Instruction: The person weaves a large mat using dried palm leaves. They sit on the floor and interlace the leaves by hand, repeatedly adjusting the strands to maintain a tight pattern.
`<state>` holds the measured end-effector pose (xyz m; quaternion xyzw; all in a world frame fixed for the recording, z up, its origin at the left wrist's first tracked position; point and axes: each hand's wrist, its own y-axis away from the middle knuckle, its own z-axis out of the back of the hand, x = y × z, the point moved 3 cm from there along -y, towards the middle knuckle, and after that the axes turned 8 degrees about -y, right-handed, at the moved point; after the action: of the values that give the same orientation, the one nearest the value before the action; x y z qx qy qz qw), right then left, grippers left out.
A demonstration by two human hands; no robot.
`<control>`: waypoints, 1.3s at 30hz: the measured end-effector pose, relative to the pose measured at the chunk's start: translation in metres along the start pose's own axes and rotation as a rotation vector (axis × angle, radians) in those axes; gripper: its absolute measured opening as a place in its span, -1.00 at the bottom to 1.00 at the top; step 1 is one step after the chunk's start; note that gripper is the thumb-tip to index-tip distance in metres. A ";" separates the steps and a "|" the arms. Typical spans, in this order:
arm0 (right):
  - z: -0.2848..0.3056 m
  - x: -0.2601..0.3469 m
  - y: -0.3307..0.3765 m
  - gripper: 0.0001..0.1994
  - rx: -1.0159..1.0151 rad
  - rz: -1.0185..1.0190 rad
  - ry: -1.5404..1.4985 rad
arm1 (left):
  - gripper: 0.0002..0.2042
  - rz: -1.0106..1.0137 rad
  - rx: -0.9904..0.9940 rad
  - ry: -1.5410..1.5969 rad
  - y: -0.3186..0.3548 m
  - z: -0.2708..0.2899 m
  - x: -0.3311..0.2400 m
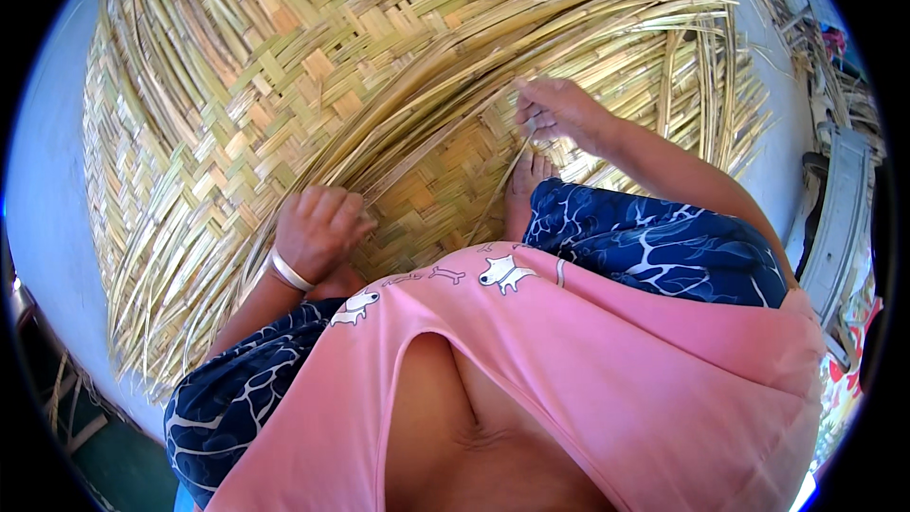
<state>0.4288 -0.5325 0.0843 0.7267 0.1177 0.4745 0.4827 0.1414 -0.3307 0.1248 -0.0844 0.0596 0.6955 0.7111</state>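
A large woven mat (246,147) of flat, yellow-green split cane strips spreads out in front of me. My left hand (322,223), with a white band at its wrist, is closed low over the mat's near left part. What its fingers grip is hidden. Further right, my right hand (557,114) is raised a little, its fingers pinched on a thin cane strip (502,185) that runs down toward the near weave. Between the hands, a thick band of loose strips (427,109) curves across the mat from lower left to upper right.
Unwoven strip ends (152,322) fan out along the mat's left edge, and more (701,85) at the right. My bare foot (527,185) rests on the mat below my right hand. Pale floor (57,190) borders the mat. At the far right lies a grey slatted object (839,228) beside piled sticks.
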 end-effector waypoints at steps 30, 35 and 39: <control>-0.019 0.102 0.050 -0.69 -0.141 0.821 0.003 | -0.79 0.261 0.861 0.681 -0.062 0.062 0.013; -0.017 0.147 0.063 -0.61 0.013 0.841 -0.213 | -0.83 0.424 0.581 0.763 -0.099 0.113 0.003; -0.053 0.123 0.062 -0.43 0.236 0.654 -0.026 | -0.75 0.416 0.254 0.637 -0.178 0.149 0.016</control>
<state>0.4324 -0.4551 0.2097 0.7826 -0.0735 0.5780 0.2191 0.3147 -0.2879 0.2743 -0.1933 0.3783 0.7508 0.5058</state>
